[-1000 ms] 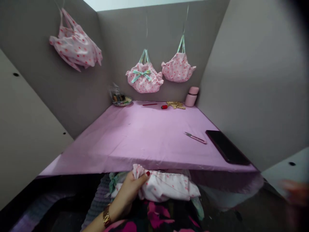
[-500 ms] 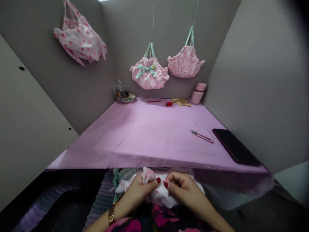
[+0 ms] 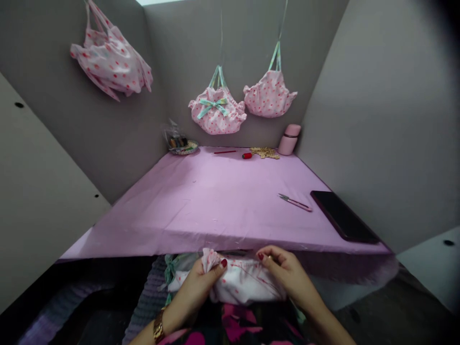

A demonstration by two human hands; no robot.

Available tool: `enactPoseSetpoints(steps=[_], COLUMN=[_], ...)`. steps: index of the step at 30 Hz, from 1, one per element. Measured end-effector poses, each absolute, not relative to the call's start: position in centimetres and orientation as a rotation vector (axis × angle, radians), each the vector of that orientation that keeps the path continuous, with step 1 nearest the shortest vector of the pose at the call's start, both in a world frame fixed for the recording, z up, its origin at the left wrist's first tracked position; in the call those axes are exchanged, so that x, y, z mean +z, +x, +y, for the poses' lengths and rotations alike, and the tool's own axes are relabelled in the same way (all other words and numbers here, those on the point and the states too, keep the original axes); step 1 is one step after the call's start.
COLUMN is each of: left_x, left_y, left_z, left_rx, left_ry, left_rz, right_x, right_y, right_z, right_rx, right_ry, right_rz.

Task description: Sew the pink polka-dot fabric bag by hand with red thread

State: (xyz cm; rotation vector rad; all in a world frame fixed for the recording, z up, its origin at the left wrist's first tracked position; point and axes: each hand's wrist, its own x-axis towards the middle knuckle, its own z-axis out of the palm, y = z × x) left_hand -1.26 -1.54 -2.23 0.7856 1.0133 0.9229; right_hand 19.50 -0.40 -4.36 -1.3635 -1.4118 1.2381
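A white fabric piece with pink dots (image 3: 240, 282) lies in my lap, just below the front edge of the pink-covered table (image 3: 215, 206). My left hand (image 3: 197, 292) is closed, pinching a gathered end of the fabric between thumb and fingers. My right hand (image 3: 287, 275) grips the other end, fingers curled and pinched. A thin thread seems to run across the fabric between the hands; whether a needle is held I cannot make out.
On the table lie pink thread snips (image 3: 294, 202), a black phone (image 3: 341, 223), a red spool (image 3: 246, 155), a red pencil (image 3: 223, 152), a pink bottle (image 3: 289, 140) and a small tray (image 3: 181, 146). Three dotted fabric bags (image 3: 217, 110) hang on grey walls.
My right hand came in from the right and took hold of the fabric, then slid outward along it. The left hand kept its pinch.
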Motion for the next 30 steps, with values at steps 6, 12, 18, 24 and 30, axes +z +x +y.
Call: enactPoseSetpoints(steps=[6, 12, 18, 24, 30], left_x=[-1.6, -1.2, -1.9, -1.9, -2.2], left_y=[-1.4, -0.8, -0.5, -0.3, -0.3], left_z=[-1.8, -1.9, -1.8, -1.8, -1.8], left_rx=[0.912, 0.881, 0.958, 0.927, 0.955], left_ry=[0.754, 0.714, 0.740, 0.728, 0.738], left_rz=[1.056, 1.111, 1.210, 1.239, 1.255], right_x=[-3.6, -5.2, -9.8, -9.8, -9.3], right_y=[22.7, 23.9, 24.5, 23.7, 23.5], right_z=[-2.3, -3.4, -1.3, -1.2, -1.1], right_rx=[1.363, 1.373, 1.272, 1.290, 1.354], right_ry=[-1.331, -1.320, -1.410, -1.426, -1.401], right_rz=[-1.358, -1.276, -1.033, -0.980, -0.984])
